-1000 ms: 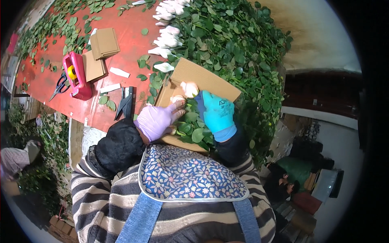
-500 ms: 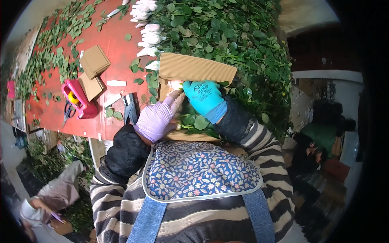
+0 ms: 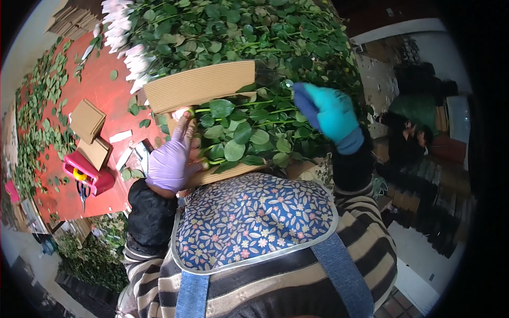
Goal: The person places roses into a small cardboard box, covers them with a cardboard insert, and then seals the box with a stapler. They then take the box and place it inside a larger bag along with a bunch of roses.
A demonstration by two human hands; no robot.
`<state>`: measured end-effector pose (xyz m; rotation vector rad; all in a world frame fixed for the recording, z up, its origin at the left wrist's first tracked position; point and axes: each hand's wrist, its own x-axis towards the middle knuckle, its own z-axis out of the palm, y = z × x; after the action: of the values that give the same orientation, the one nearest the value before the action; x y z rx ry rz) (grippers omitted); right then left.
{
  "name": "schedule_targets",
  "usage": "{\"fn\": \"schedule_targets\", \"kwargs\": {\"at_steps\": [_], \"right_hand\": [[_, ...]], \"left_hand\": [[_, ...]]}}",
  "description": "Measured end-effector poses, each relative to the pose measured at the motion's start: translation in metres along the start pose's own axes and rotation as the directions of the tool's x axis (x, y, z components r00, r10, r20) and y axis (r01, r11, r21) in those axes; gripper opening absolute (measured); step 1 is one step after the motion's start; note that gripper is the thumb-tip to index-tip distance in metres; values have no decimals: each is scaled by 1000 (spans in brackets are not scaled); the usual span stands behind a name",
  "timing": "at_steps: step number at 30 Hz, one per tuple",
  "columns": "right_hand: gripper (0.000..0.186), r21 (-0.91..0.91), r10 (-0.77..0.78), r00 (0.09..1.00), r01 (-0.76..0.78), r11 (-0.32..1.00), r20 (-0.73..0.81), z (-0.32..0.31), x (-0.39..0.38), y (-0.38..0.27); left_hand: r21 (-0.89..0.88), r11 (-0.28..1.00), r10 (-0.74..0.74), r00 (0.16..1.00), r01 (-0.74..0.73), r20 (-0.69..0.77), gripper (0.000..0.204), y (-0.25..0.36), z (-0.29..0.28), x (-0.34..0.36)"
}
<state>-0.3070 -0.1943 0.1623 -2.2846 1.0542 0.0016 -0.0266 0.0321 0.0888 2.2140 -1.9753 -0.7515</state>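
My left hand (image 3: 170,161), in a lavender glove, lies over pale rose heads at the left end of a corrugated cardboard wrap, holding them down. A pinkish-white rose head (image 3: 183,113) shows at its fingertips; others are partly hidden under the hand. Leafy rose stems (image 3: 233,135) run to the right between the wrap's upper flap (image 3: 201,82) and its lower edge (image 3: 225,174). Away to the right, my right hand (image 3: 331,114), in a teal glove with a dark blue palm, is above the leaves. Its fingers point left, stretched out, with nothing visible in them.
A thick heap of leafy stems (image 3: 254,37) covers the far side, with wrapped white flower heads (image 3: 116,24) along its left. On the red table (image 3: 119,151) are brown cardboard pieces (image 3: 87,121), a pink holder (image 3: 98,180), scissors (image 3: 83,195) and loose leaves. A person (image 3: 416,135) is at the right.
My right hand has left the rose heads and moved right, uncovering the leafy stems. My left hand stays on the roses. The whole view has shifted and turned.
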Motion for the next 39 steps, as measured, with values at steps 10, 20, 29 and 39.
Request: {"fn": "schedule_targets", "kwargs": {"at_steps": [10, 20, 29, 39], "right_hand": [[27, -260, -452, 863, 394, 882, -226, 62, 35, -20], [25, -94, -443, 868, 434, 896, -223, 41, 26, -56], [25, 51, -334, 916, 353, 934, -222, 59, 5, -45], [31, 40, -227, 951, 240, 970, -209, 48, -14, -45]], "left_hand": [[83, 995, -60, 991, 50, 123, 107, 3, -13, 10], [-107, 994, 15, 1000, -14, 9, 107, -26, -3, 16], [-719, 693, -239, 930, -38, -279, 35, -130, -19, -20], [-633, 653, -757, 351, 415, -551, 84, -349, 22, 20]]}}
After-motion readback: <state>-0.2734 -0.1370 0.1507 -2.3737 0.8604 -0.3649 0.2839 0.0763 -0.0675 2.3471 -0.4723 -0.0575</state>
